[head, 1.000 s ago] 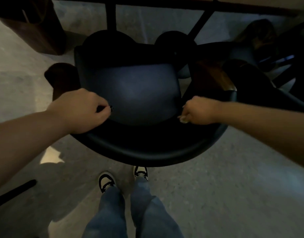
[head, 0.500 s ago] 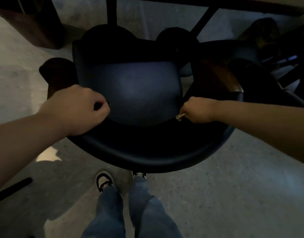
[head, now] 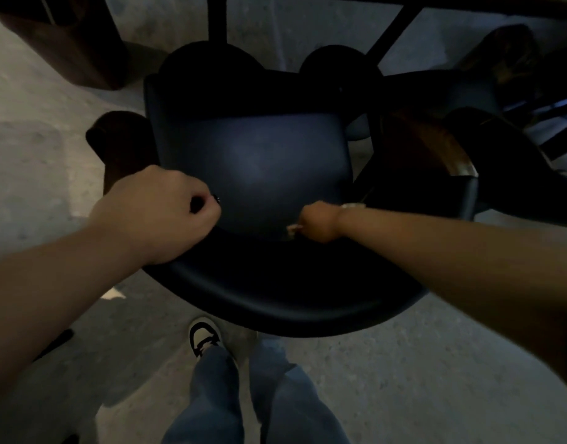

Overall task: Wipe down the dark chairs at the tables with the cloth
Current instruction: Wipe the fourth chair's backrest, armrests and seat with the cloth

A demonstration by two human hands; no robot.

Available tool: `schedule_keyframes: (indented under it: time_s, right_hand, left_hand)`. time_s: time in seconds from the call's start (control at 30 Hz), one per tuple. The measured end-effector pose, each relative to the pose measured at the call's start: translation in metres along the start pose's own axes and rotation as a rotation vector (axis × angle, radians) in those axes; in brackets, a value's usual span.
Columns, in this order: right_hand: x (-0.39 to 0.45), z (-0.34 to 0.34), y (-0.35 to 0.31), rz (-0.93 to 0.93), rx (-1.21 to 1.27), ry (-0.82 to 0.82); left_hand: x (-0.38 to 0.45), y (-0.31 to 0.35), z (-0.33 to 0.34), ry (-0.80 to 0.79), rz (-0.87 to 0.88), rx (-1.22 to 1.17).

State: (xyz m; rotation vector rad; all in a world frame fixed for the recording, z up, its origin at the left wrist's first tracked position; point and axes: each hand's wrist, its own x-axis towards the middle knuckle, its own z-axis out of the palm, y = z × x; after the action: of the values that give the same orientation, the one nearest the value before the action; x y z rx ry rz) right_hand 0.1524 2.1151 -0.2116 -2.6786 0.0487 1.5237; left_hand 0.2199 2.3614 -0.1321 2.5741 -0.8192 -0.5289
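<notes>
Floor (head: 419, 363): pale grey speckled concrete, dimly lit (brighter patch at left edge). Desk (head: 468, 1): underside edge along the top of the frame, with black metal legs (head: 216, 17). Brown wooden block (head: 67, 36): upper left, standing on the floor.

**What I see the person wearing**

On my feed both forearms are bare, with no sleeves in view. The left hand (head: 157, 213) and right hand (head: 317, 221) wear no gloves. I see loose blue jeans (head: 230, 395) and a black-and-white sneaker (head: 204, 336) below.
</notes>
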Motion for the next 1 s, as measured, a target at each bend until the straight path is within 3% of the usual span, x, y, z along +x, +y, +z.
schedule_keyframes:
  time_s: [0.2, 0.3, 0.4, 0.47, 0.57, 0.67, 0.8, 1.0]
  right_hand:
    - [0.024, -0.028, -0.107, -0.132, 0.575, 0.120]
    - [0.027, -0.038, -0.128, -0.200, 0.666, 0.156]
    - [0.016, -0.027, -0.107, -0.252, 0.468, 0.169]
    - [0.005, -0.014, -0.067, -0.251, 0.176, 0.067]
    - [-0.012, -0.013, 0.012, -0.119, -0.225, -0.108]
    - [-0.015, -0.033, 0.060, 0.041, -0.359, -0.074]
    - [-0.012, -0.017, 0.032, 0.046, -0.168, -0.035]
    - [-0.019, -0.008, -0.070, -0.113, 0.462, 0.177]
  left_hand:
    - [0.000, 0.003, 0.000, 0.025, -0.029, -0.009]
    - [-0.001, 0.003, 0.001, 0.018, -0.037, 0.010]
    - [-0.002, 0.003, 0.000, -0.003, -0.014, 0.013]
    - [-0.002, 0.003, 0.000, -0.021, -0.013, 0.008]
    - [-0.003, 0.002, -0.001, -0.029, -0.018, -0.010]
    - [-0.002, 0.001, 0.001, -0.018, -0.018, 0.003]
    - [-0.001, 0.001, 0.000, -0.010, -0.033, -0.010]
    - [-0.001, 0.004, -0.001, -0.001, -0.060, -0.029]
